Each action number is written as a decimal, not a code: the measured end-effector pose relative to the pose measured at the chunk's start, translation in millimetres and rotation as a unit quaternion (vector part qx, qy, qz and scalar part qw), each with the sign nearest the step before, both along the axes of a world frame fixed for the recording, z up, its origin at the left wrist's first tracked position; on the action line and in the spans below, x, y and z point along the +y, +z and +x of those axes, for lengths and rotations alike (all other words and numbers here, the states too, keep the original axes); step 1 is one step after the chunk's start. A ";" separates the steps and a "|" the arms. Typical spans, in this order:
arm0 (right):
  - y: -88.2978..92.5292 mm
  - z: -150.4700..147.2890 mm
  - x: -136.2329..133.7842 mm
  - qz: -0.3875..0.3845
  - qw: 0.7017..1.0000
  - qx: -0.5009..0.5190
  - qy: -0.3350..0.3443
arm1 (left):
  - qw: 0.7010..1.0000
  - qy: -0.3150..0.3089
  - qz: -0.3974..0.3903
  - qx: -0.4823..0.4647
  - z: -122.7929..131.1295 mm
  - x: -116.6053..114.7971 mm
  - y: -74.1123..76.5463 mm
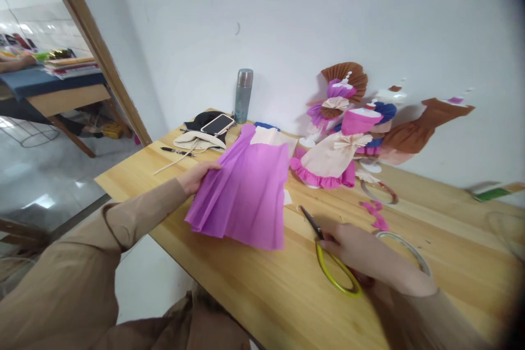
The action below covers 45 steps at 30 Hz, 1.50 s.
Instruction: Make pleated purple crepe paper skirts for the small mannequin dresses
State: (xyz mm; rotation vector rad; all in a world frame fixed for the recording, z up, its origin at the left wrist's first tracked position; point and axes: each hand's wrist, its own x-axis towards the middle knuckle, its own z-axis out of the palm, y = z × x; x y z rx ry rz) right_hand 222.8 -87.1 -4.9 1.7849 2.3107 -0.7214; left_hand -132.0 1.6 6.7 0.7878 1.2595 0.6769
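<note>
My left hand (pixel 199 176) pinches the left edge of a sheet of purple crepe paper (pixel 256 197), which hangs in soft folds over the wooden table. The thumb lies on top, and the other fingers are hidden behind the paper. In my right hand (pixel 365 249) is a pair of scissors (pixel 337 280) with yellow handles, held near the pivot. Their dark blades point away from me to the left, apart from the paper. Beneath the right wrist lies a roll of tape (pixel 404 243), partly covered.
Small dress forms in paper dresses (pixel 328 156) stand along the wall, with a brown dress (pixel 422 128) farther right. Pink scraps (pixel 375 214) and another tape ring (pixel 381 192) lie before them. At the back left are a flask (pixel 243 95), a phone (pixel 217 124) and a pen (pixel 178 151).
</note>
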 end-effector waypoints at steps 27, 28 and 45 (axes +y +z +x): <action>6.5 -2.4 -3.3 -0.009 1.000 0.005 -0.008 | 0.986 -0.044 0.148 -0.068 -3.7 39.8 6.9; 6.9 -2.3 -3.4 -0.008 1.000 0.004 -0.007 | 0.980 -0.060 0.165 -0.093 -7.0 36.8 8.2; 6.1 -7.9 -10.6 0.135 0.818 0.558 -0.025 | 0.919 -0.303 0.072 -0.241 11.0 -22.7 11.7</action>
